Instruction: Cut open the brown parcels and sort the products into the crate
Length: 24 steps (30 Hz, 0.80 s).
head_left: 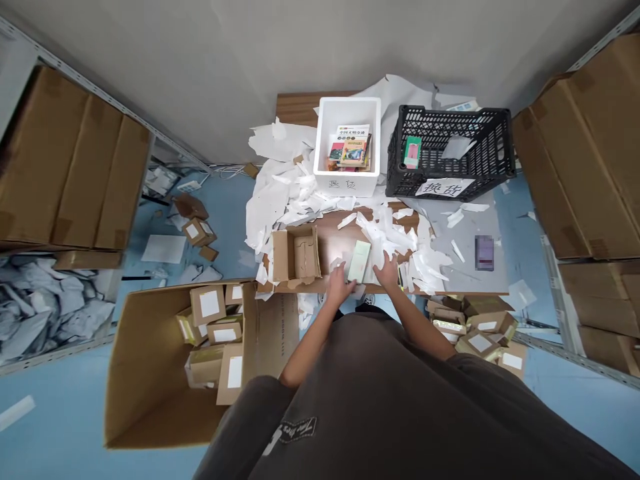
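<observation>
A slim pale green box lies flat on the wooden tabletop, close to the near edge. At its lower left is my left hand, with the thumb apart from the fingers near the box's corner. On the other side, my right hand rests over torn white paper, its fingers apart. I cannot tell whether either hand touches the green box. An open, unfilled small cardboard box stands left of my left hand.
A white bin with books and a black crate stand at the back of the table. A purple packet lies at the right. A large carton of small boxes is at lower left; more boxes lie lower right.
</observation>
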### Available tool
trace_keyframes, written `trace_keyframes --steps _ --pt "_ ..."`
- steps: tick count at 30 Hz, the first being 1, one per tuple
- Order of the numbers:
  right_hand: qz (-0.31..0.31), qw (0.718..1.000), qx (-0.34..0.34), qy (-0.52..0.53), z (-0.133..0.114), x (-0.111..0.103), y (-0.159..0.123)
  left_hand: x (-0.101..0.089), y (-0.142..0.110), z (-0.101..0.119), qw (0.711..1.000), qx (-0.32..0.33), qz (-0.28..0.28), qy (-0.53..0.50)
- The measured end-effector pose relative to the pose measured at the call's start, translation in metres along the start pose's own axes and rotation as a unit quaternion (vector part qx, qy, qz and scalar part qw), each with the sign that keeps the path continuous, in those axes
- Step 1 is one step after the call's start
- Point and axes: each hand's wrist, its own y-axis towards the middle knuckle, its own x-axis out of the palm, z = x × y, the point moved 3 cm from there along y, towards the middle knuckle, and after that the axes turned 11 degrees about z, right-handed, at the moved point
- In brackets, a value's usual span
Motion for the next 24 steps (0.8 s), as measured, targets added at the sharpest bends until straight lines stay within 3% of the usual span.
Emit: trace_keyframes --steps 2,4,6,8,11,13,18,21,24 --pt "0.008 1.0 -0.025 -0.003 0.009 -0.008 0.004 0.037 0.002 0.01 0.996 -0.082 -0.04 0.023" --pt "-0.008 0.998 -0.068 -0.012 0.011 -0.013 0.005 0.062 0.003 0.013 0.988 -0.141 -0.05 0.038" --pt "-0.044 0.992 -0.118 -0.025 0.005 -0.014 0.003 0.075 0.006 0.013 0.985 -0.161 -0.042 0.039" --pt "-0.081 0.982 -0.165 -0.032 -0.005 -0.012 0.002 0.076 0.009 0.012 0.987 -0.154 -0.033 0.037" --pt "-0.122 0.968 -0.216 -0.036 -0.025 -0.005 0.004 0.06 0.018 0.012 0.992 -0.111 -0.02 0.058" --pt "-0.146 0.958 -0.245 -0.034 -0.04 0.002 0.009 0.043 0.026 0.014 0.995 -0.049 -0.018 0.085" --pt "-0.177 0.94 -0.293 0.0 -0.06 0.019 0.021 -0.003 0.053 0.032 0.978 0.134 -0.095 0.126" --pt "-0.142 0.95 -0.259 0.1 -0.047 0.019 0.025 -0.026 0.065 0.05 0.966 0.211 -0.105 0.103" --pt "-0.129 0.955 -0.162 0.215 -0.021 0.017 0.028 -0.042 0.065 0.063 0.966 0.25 -0.051 0.047"
